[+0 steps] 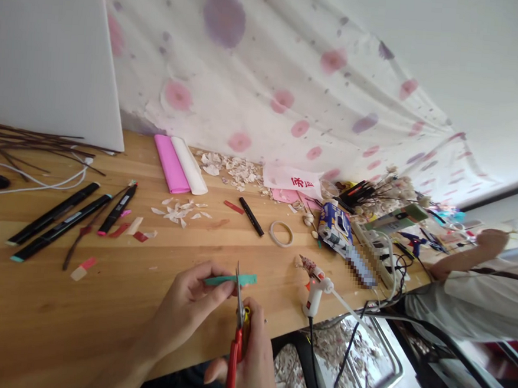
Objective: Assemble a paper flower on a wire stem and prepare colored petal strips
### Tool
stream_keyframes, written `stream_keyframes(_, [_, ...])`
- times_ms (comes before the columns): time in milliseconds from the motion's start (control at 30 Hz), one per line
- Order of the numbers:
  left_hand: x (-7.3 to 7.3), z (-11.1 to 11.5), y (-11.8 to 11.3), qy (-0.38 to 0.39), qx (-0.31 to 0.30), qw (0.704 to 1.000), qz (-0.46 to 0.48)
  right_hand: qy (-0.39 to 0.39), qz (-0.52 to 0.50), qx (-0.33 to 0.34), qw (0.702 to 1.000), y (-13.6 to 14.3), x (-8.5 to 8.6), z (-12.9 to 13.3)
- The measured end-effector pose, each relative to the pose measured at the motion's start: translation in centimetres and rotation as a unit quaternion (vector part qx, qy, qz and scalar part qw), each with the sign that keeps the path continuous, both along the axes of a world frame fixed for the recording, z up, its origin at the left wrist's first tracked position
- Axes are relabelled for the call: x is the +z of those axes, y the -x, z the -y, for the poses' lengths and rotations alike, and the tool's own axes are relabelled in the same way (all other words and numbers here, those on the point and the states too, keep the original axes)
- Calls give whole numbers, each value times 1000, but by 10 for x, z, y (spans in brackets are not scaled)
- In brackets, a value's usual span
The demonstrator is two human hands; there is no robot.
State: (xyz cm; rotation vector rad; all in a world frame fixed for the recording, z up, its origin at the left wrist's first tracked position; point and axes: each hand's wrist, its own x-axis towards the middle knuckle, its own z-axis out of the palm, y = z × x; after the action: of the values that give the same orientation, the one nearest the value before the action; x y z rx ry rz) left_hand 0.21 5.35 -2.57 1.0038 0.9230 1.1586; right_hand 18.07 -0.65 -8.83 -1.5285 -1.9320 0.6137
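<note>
Near the table's front edge, my left hand pinches a small teal strip, which looks like crepe paper, between thumb and fingers. My right hand grips a pair of scissors with red handles. Their blades point away from me and lie across the strip, close to my left fingertips. Whether the blades have cut into it I cannot tell. To the right stands a white glue gun with a crusted nozzle. A roll of tape and a black marker lie beyond my hands.
Several markers and paper scraps lie at left. Pink and white paper rolls and pale petals sit at the back. A wipes pack and power strip are at right, near another person's arm.
</note>
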Motion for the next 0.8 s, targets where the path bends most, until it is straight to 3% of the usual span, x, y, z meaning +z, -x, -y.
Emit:
stream_keyframes(267, [1, 1, 2, 1, 10, 999, 35, 41, -10, 9, 999, -1, 2, -2])
stream_keyframes(467, [3, 2, 3, 12, -6, 999, 31, 19, -65, 76, 995, 0, 8, -8])
stream_keyframes(800, [2, 3, -2, 6, 9, 1000, 7, 21, -49, 45, 998, -4, -1, -2])
